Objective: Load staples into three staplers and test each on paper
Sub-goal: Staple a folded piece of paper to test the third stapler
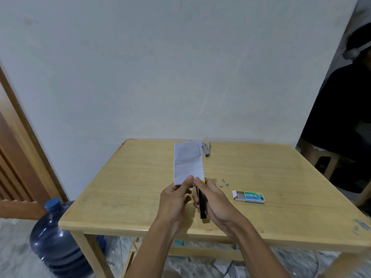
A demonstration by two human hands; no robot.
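Head view: left hand pinches the paper just beyond the stapler, which my right hand grips pointing away.

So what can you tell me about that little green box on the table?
The staple box looks like cardboard: a green and blue sleeve marked No.10, with a white inner tray slid partly out to the left, its end flap raised. It lies flat on the wooden table, and only the table touches it.
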